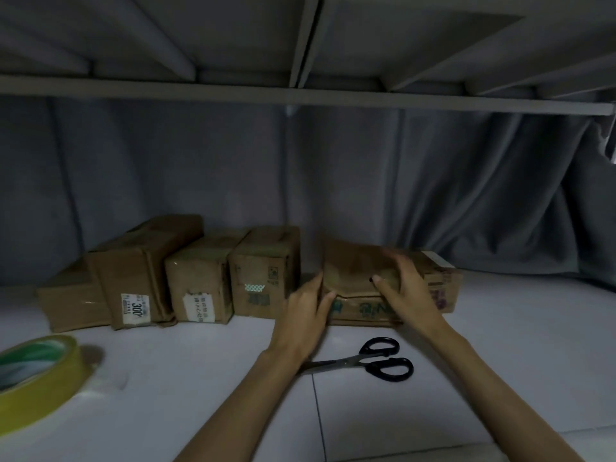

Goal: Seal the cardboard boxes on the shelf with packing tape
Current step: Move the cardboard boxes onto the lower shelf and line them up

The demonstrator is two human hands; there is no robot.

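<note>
Cardboard box (393, 288) lengthwise left-to-right, both hands (310, 308) on its top.

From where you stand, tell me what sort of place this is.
Probably a storeroom or packing bay: cardboard boxes lined up on a white shelf under another metal shelf, a grey curtain behind.

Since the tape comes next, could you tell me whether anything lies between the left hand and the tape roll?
Nothing visible does. The left hand is on the flat box; the tape roll lies at far left, with bare shelf between. The scissors lie to the right.
</note>
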